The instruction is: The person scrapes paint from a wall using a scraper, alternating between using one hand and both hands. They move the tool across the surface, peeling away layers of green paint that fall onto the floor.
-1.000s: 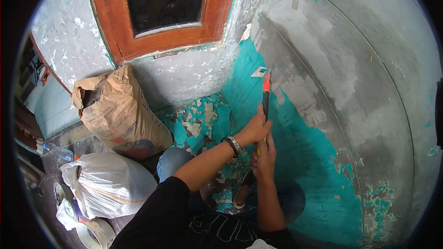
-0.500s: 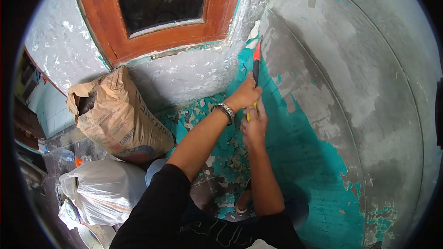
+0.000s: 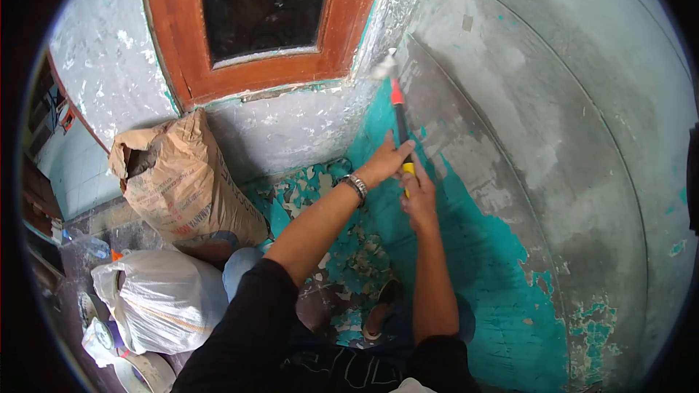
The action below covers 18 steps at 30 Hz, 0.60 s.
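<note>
A long-handled paint scraper (image 3: 400, 124) with red, black and yellow parts points up into the wall corner. My left hand (image 3: 386, 161), with a metal band on its wrist, is closed around the dark middle of the handle. Lower down, my right hand (image 3: 420, 200) grips the yellow end. The scraper's blade is blurred and meets the top of the teal paint (image 3: 466, 247) on the right-hand wall. A whitish, motion-smeared flake (image 3: 383, 68) shows beside the blade.
A torn brown paper sack (image 3: 186, 182) stands left of my arm, with a filled white plastic bag (image 3: 171, 298) below it. Peeled paint chips (image 3: 364, 247) litter the floor corner. An orange-framed window (image 3: 171, 29) sits in the grey wall ahead.
The view has shifted slightly. The flake at the blade has become blurred and stands out from the wall. Both hands keep their hold on the scraper.
</note>
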{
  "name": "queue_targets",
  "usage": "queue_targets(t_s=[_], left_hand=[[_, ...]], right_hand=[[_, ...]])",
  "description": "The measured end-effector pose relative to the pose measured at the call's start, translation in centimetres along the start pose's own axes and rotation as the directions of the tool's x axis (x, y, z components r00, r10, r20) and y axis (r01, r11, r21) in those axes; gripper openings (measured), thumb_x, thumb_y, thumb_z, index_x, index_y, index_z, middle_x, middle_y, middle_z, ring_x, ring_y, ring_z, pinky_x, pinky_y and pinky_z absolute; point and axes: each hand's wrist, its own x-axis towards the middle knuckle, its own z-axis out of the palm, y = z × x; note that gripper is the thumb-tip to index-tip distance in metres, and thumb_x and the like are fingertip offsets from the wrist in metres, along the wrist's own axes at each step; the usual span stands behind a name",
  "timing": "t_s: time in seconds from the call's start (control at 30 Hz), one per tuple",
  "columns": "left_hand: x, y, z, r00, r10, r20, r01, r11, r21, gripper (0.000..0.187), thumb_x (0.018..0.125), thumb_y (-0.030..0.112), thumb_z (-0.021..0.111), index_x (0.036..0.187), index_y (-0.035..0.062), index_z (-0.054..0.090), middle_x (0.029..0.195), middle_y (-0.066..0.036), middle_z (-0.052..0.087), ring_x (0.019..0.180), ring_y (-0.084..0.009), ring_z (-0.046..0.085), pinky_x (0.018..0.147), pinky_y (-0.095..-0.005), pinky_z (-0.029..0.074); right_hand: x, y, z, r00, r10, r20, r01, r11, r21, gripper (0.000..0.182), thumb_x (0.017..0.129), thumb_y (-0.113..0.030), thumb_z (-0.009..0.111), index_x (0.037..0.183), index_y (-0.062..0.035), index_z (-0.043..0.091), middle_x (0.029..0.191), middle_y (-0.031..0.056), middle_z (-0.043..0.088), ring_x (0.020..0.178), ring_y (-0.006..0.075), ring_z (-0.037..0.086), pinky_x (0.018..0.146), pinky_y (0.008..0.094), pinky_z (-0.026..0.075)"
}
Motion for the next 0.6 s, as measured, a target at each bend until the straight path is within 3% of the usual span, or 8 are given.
queue_targets(t_s=[0.03, 0.1, 0.17, 0.27, 0.3, 0.37, 0.43, 0.6], left_hand=[[-1.4, 0.8, 0.5, 0.997, -0.049, 0.054, 0.047, 0.998, 0.040, 0.084, 0.093, 0.035, 0.056, 0.144, -0.0127, 0.008, 0.100, -0.017, 0.059, 0.090, -0.0238, 0.059, 0.081, -0.0336, 0.049], [-4.2, 1.4, 1.0, 0.991, -0.092, 0.099, 0.083, 0.992, 0.093, 0.088, 0.093, 0.038, 0.056, 0.145, -0.0120, 0.004, 0.102, -0.018, 0.060, 0.091, -0.0232, 0.060, 0.082, -0.0332, 0.048], [-7.2, 1.4, 1.2, 0.974, 0.149, 0.172, -0.178, 0.969, 0.169, 0.089, 0.094, 0.036, 0.055, 0.145, -0.0116, 0.000, 0.105, -0.018, 0.061, 0.096, -0.0231, 0.061, 0.086, -0.0325, 0.047], [-10.4, 0.9, -0.3, 0.959, 0.167, 0.228, -0.224, 0.940, 0.256, 0.088, 0.095, 0.035, 0.055, 0.145, -0.0116, 0.000, 0.109, -0.019, 0.062, 0.100, -0.0236, 0.061, 0.089, -0.0312, 0.046], [-11.1, 0.2, -1.2, 0.959, 0.172, 0.227, -0.229, 0.940, 0.254, 0.088, 0.095, 0.035, 0.055, 0.145, -0.0116, 0.000, 0.109, -0.019, 0.062, 0.100, -0.0236, 0.061, 0.089, -0.0312, 0.046], [-11.7, -1.0, -2.8, 0.992, -0.037, 0.118, -0.015, 0.912, 0.409, 0.087, 0.095, 0.033, 0.055, 0.145, -0.0106, 0.000, 0.107, -0.018, 0.063, 0.099, -0.0230, 0.061, 0.088, -0.0316, 0.046], [-12.7, -0.3, -2.7, 0.992, -0.008, 0.129, -0.043, 0.920, 0.389, 0.086, 0.095, 0.033, 0.055, 0.146, -0.0098, 0.000, 0.106, -0.017, 0.063, 0.099, -0.0229, 0.061, 0.087, -0.0316, 0.047], [-14.6, 2.2, -3.1, 0.980, 0.081, 0.183, -0.147, 0.912, 0.384, 0.085, 0.095, 0.033, 0.055, 0.146, -0.0079, 0.001, 0.105, -0.016, 0.063, 0.097, -0.0235, 0.061, 0.087, -0.0323, 0.047]], right_hand=[[-1.3, -2.1, -0.4, 0.989, 0.148, -0.026, -0.138, 0.965, 0.221, 0.050, 0.095, -0.013, 0.046, 0.143, -0.0031, 0.038, 0.083, 0.0030, 0.057, 0.053, 0.0063, 0.043, 0.041, 0.0220, 0.035], [-0.6, -1.9, -1.2, 0.994, 0.110, -0.017, -0.105, 0.978, 0.178, 0.049, 0.095, -0.013, 0.045, 0.143, -0.0036, 0.038, 0.082, 0.0029, 0.056, 0.054, 0.0060, 0.043, 0.041, 0.0222, 0.036], [0.7, -2.7, -1.2, 0.998, 0.062, -0.014, -0.059, 0.987, 0.151, 0.049, 0.096, -0.012, 0.045, 0.143, -0.0041, 0.038, 0.082, 0.0027, 0.056, 0.054, 0.0057, 0.043, 0.042, 0.0224, 0.036], [1.9, -4.1, -0.6, 0.999, -0.009, -0.035, 0.012, 0.997, 0.081, 0.048, 0.097, -0.013, 0.044, 0.144, -0.0049, 0.037, 0.078, 0.0018, 0.055, 0.052, 0.0050, 0.041, 0.042, 0.0219, 0.036], [1.9, -4.4, -0.3, 0.998, -0.036, -0.046, 0.039, 0.997, 0.067, 0.048, 0.097, -0.013, 0.043, 0.144, -0.0052, 0.037, 0.077, 0.0016, 0.054, 0.051, 0.0048, 0.041, 0.042, 0.0218, 0.036], [2.3, -4.4, 0.1, 0.996, -0.065, -0.057, 0.067, 0.997, 0.043, 0.048, 0.097, -0.012, 0.042, 0.145, -0.0056, 0.036, 0.076, 0.0015, 0.053, 0.051, 0.0045, 0.041, 0.042, 0.0217, 0.037], [2.4, -3.9, 0.4, 0.961, -0.250, -0.120, 0.252, 0.968, 0.003, 0.049, 0.097, -0.012, 0.043, 0.145, -0.0059, 0.036, 0.074, 0.0014, 0.053, 0.050, 0.0045, 0.041, 0.042, 0.0217, 0.037], [4.5, -4.5, 1.3, 0.973, -0.214, -0.081, 0.214, 0.977, -0.009, 0.051, 0.097, -0.016, 0.043, 0.146, -0.0091, 0.033, 0.078, 0.0020, 0.052, 0.045, 0.0045, 0.040, 0.037, 0.0206, 0.034]])
